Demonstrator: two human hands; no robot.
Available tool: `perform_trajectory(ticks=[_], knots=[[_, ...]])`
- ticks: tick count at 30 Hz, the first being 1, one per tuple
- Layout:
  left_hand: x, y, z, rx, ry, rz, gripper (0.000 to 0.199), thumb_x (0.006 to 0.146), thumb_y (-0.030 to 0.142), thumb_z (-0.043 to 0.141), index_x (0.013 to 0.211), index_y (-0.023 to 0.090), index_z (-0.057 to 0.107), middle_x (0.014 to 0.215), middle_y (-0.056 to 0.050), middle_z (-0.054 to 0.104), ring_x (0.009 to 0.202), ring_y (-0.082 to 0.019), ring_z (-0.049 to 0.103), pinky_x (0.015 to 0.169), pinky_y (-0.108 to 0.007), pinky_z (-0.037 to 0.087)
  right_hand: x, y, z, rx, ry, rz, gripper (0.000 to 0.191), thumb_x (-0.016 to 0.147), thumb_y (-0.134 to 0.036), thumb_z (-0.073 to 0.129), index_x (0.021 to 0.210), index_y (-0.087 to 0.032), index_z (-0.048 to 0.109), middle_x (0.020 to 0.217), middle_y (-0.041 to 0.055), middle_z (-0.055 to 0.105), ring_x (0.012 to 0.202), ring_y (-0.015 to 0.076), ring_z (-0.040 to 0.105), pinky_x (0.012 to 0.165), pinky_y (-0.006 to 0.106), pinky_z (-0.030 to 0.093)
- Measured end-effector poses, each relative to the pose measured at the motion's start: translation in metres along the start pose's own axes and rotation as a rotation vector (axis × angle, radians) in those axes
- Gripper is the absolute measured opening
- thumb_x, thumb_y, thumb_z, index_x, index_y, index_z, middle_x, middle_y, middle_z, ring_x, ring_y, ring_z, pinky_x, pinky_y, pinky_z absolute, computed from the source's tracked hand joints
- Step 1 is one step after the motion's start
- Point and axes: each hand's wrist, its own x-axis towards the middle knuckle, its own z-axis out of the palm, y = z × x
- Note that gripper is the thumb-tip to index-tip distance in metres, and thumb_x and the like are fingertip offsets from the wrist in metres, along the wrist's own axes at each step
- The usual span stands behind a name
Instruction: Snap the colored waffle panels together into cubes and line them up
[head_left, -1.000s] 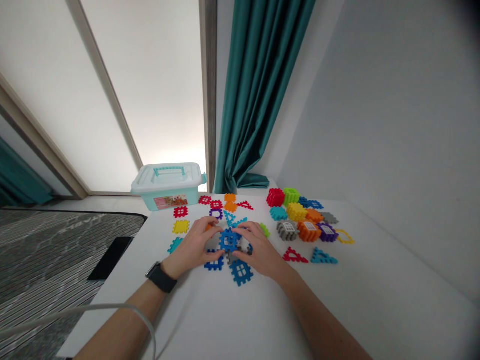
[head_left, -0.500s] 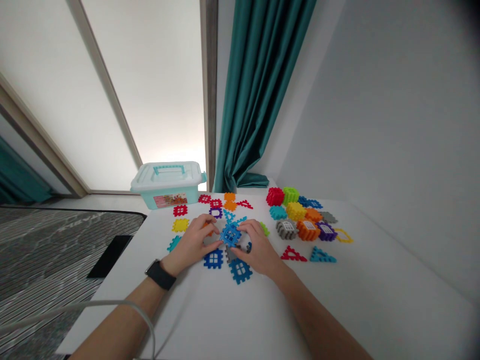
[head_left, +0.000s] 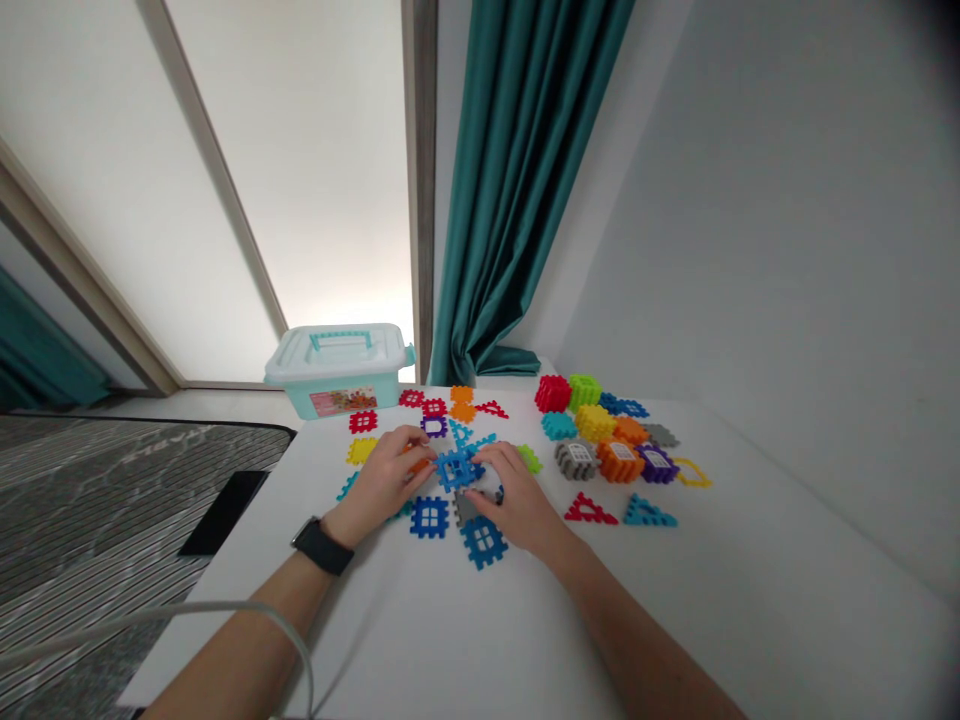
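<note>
- The blue window piece (head_left: 455,470) is showing between both hands, nearer the table's (head_left: 420,620) far edge.
- The right hand (head_left: 514,500) is spreading thumb and fingers beside it; I can't tell if they're gripping.
- The left hand (head_left: 385,475) is curling close by, grip hidden.
- The box (head_left: 352,352) is standing at the far left corner, wearing a picture label (head_left: 341,401) too small to read.

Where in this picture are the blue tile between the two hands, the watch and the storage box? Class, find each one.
Blue tile (head_left: 455,470): head view, near its middle.
Watch (head_left: 324,547): head view, on its dark strap.
Storage box (head_left: 339,370): head view, front of its lid.
</note>
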Motion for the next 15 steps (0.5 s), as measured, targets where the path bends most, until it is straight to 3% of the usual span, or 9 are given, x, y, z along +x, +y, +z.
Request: perform_trajectory(ticks=[4,11,15], knots=[[-0.002,0.002,0.001,0.028,-0.019,0.045,0.012,0.095,0.021,0.057,0.102,0.019,0.068,0.113,-0.010,0.060,0.102,-0.024,0.059,0.088,-0.040,0.053,0.000,0.001,-0.002,-0.007,-0.051,-0.004,0.054,0.085,-0.027,0.069,0.134,-0.023,0.047,0.131,0.0116,0.051,0.125,0.0293,0.048,0.108,0.051,0.042],[-0.001,0.009,0.000,0.022,-0.093,0.031,0.013,0.096,0.023,0.056,0.101,0.021,0.068,0.116,-0.009,0.060,0.103,-0.023,0.059,0.089,-0.040,0.053,-0.002,0.005,-0.001,-0.002,-0.063,-0.014,0.054,0.080,-0.026,0.074,0.129,-0.024,0.052,0.129,0.0107,0.051,0.123,0.0288,0.048,0.108,0.050,0.042],[0.000,0.014,-0.003,0.003,-0.109,0.025,0.022,0.090,0.027,0.065,0.112,0.022,0.065,0.120,-0.010,0.058,0.107,-0.025,0.059,0.093,-0.043,0.053,-0.001,0.005,-0.001,-0.007,-0.015,-0.003,0.052,0.079,-0.028,0.075,0.126,-0.023,0.054,0.127,0.0108,0.052,0.121,0.0285,0.050,0.105,0.048,0.044]])
